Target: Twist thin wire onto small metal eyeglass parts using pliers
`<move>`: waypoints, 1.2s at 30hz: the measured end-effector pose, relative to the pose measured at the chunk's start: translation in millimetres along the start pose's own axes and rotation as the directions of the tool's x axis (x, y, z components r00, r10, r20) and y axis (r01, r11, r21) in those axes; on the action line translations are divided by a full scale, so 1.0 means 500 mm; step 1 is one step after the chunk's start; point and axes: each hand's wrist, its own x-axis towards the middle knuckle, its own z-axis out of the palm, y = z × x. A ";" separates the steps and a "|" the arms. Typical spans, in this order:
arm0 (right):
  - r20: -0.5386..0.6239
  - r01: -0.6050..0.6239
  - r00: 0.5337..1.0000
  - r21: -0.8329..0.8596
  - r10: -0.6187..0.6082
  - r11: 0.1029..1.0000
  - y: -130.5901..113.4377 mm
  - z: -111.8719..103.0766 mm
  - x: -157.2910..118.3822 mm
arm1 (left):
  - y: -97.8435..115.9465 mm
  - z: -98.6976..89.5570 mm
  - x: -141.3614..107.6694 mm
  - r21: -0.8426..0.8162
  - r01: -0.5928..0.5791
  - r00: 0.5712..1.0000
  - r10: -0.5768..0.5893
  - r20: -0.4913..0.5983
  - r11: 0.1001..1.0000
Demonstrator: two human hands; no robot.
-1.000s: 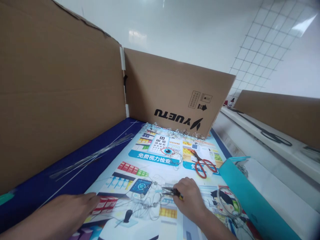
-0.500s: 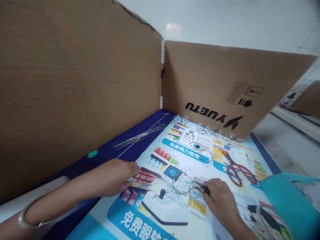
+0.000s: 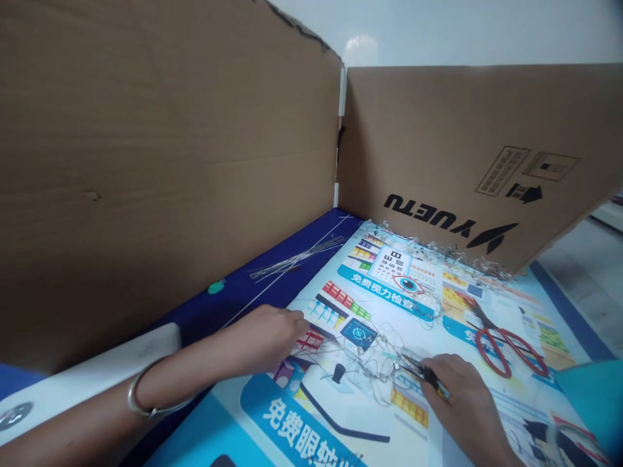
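My right hand (image 3: 462,402) is closed round the handles of small pliers (image 3: 421,373). The tips of the pliers point left into a loose tangle of thin wire (image 3: 372,370) with small clear beads along it. To the left of that tangle, my left hand (image 3: 265,337) is closed in a pinch, palm down, and thin strands run from its fingertips towards the tangle. The exact grip of its fingers is partly hidden. A metal bangle (image 3: 139,395) circles the left wrist. Beneath both hands lies a printed poster sheet (image 3: 409,421).
Red-handled scissors (image 3: 509,350) lie right of the pliers. A bundle of straight wires (image 3: 296,258) rests on dark blue cloth at the back left. Beaded wire pieces (image 3: 438,250) line the foot of the cardboard wall (image 3: 413,130). A teal object (image 3: 594,402) stands at far right.
The whole view has shifted, so everything appears further right. Both hands keep about the same place over the poster, with the pliers still at the wire tangle.
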 end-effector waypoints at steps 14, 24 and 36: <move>-0.043 0.029 0.999 -0.026 -0.030 0.999 0.006 0.009 -0.002 | -0.040 0.016 -0.005 0.166 -0.075 0.997 0.068 0.048 0.983; -0.013 -0.027 1.000 0.036 0.028 0.999 -0.002 -0.001 0.001 | -0.078 -0.025 -0.023 0.110 0.084 0.996 -0.081 -0.036 0.990; -0.098 -0.046 0.993 0.145 0.061 0.988 -0.004 -0.002 0.000 | -0.022 -0.034 -0.008 -0.211 -0.106 0.992 0.088 -0.094 0.972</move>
